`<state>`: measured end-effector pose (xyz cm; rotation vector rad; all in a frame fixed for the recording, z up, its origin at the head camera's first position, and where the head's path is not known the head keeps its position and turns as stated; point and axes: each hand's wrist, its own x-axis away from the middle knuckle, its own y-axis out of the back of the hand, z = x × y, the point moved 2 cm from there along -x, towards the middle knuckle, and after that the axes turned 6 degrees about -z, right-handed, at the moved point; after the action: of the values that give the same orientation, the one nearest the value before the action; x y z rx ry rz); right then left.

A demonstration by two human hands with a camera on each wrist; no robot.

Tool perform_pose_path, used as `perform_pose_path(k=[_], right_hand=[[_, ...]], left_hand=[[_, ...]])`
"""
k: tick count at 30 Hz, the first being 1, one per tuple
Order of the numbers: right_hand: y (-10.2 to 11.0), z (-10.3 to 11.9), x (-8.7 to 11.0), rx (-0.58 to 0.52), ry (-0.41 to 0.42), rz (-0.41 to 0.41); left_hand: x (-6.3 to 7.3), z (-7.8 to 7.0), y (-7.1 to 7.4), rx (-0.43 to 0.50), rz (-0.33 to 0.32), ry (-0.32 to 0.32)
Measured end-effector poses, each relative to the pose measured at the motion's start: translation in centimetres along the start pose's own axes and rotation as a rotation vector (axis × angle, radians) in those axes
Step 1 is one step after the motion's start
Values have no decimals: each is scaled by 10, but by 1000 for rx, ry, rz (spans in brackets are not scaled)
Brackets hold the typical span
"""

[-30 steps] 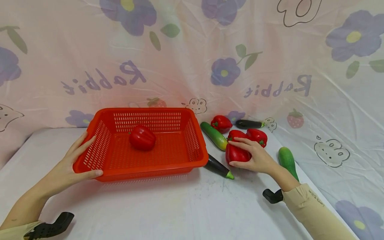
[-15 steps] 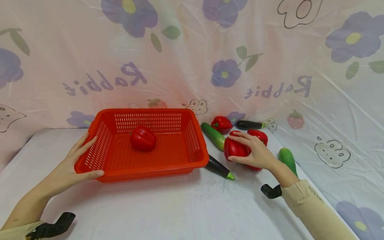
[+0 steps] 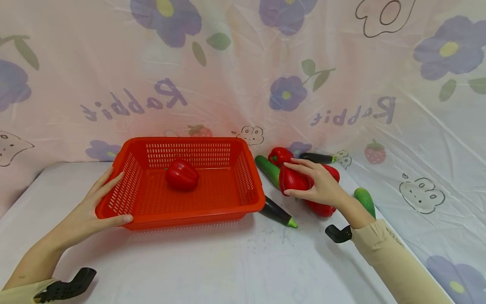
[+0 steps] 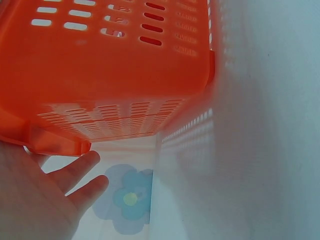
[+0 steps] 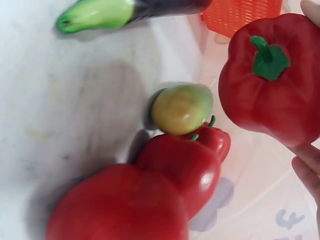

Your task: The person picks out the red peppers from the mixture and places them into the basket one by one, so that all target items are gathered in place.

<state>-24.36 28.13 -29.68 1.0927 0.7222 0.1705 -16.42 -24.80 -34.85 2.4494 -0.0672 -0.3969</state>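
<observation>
My left hand holds the left end of a red plastic basket, thumb along the front rim and fingers spread at the side. One red bell pepper lies inside the basket. To the right of it, my right hand grips another red bell pepper between thumb and fingers. The right wrist view shows this held pepper raised clear of the table, its green stem facing the camera. Below and behind the right hand lie more red peppers, partly covered by it.
An eggplant lies against the basket's right front corner. Behind it is a cucumber, with a red pepper and a second eggplant farther back. Another cucumber sits near the table's right edge. A printed cloth hangs behind.
My right hand has lifted a red bell pepper from the pile and carried it slightly left and upward, uncovering a pepper beneath. My left hand and the basket have stayed put.
</observation>
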Motion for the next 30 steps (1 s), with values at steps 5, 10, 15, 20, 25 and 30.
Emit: perform_pose_path(k=[5,10,15,20,25,30], right_hand=[[2,6,-9,-16,-14,15],[3,11,-18,-23,-11,3],[3,16,-25,-33,-8,-17],[4,21,-31,-54,1,-25],[5,27,-38,-82,21,-44],[4,30,-45,-91,58,-59]], left_hand=[[0,0,1,4,4,10],[0,0,1,2,9,14],[1,-1,1,15,3,-1],[2,-2,0,22,-3,-2],[2,-2,-2,24,-8,-6],[3,-1,-1,25,-9,-15]])
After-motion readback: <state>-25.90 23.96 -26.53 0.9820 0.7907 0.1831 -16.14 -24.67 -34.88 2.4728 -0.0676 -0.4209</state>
